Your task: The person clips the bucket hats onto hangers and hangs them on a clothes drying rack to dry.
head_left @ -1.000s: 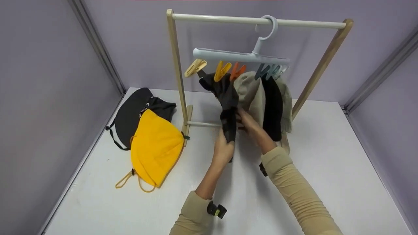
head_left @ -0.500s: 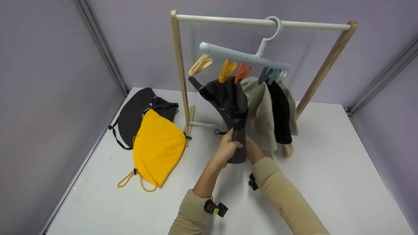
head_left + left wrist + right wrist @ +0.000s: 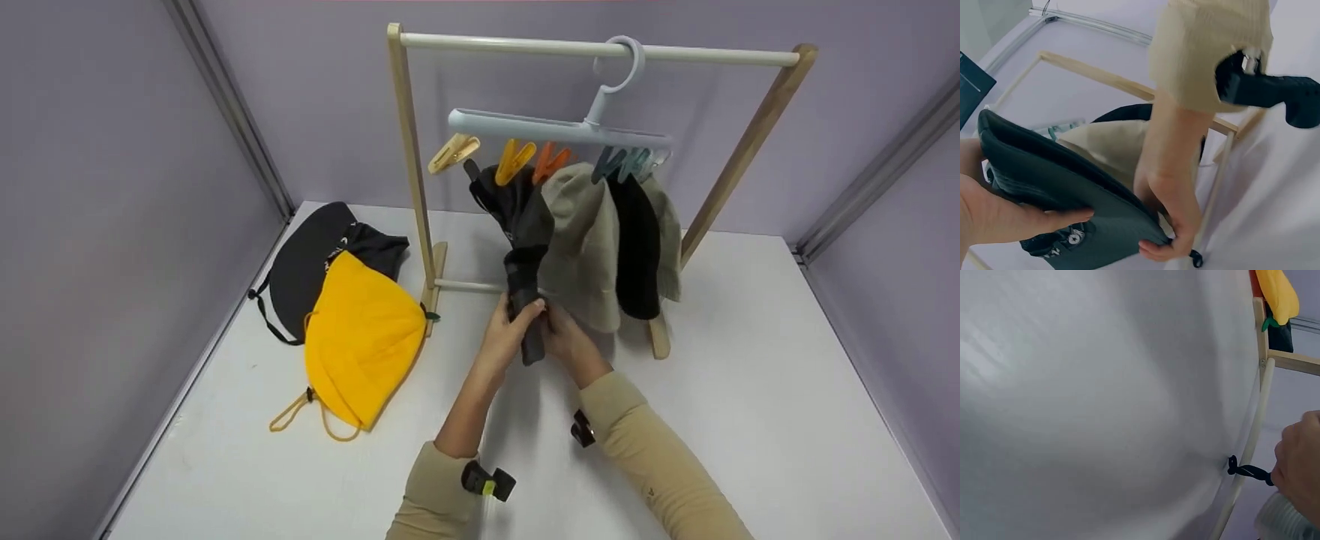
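Observation:
A black sun hat hangs folded below the hanger, under the yellow clothespin and the orange clothespin. My left hand grips its brim from the left, thumb along the near side. Opposite it, my right hand holds the brim's right side; the hat partly hides its fingers. In the left wrist view the right hand pinches a corner of the folded brim. A dark cord dangles by the right hand in the right wrist view.
A beige hat and a black one hang to the right on teal clothespins. A yellow hat overlaps a black hat on the table at left. A rack carries the hanger; a beige clothespin is at its left end.
The hanger tilted, then came back nearly level as the black hat was pulled nearer and eased back. My right hand moved down from behind the brim to its lower right side.

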The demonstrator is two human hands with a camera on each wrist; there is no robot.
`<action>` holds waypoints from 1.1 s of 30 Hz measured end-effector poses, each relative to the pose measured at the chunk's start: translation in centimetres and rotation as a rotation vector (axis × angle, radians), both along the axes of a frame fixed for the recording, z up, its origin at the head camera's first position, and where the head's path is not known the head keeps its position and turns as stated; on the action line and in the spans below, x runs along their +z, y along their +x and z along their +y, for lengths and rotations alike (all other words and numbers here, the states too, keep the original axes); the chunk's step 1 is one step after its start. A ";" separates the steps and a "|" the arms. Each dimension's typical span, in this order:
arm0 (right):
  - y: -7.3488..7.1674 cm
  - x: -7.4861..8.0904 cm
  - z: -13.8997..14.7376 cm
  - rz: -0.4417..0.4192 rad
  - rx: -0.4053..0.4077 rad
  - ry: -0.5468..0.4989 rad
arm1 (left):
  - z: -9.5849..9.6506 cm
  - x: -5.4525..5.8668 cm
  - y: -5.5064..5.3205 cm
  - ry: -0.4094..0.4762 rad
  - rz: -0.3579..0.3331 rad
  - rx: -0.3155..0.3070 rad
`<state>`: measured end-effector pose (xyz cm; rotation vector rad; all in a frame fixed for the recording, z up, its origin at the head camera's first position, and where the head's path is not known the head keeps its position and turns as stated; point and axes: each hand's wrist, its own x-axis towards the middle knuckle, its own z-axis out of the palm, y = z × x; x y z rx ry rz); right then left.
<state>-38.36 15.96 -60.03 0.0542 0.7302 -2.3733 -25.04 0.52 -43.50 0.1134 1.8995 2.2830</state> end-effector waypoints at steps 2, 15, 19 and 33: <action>2.9 4.5 -1.1 -0.250 -0.101 -0.056 | -0.3 -0.5 0.0 0.007 0.004 0.015; 10.1 7.4 -5.5 -0.386 -0.203 0.011 | -7.0 -3.9 0.5 -0.201 0.031 0.390; 10.9 6.4 -7.6 -0.357 -0.165 0.106 | -11.7 -6.2 1.0 -0.401 -0.047 0.612; 11.5 4.6 -14.6 -0.365 -0.067 0.193 | -19.3 -11.8 5.1 -0.507 -0.355 0.730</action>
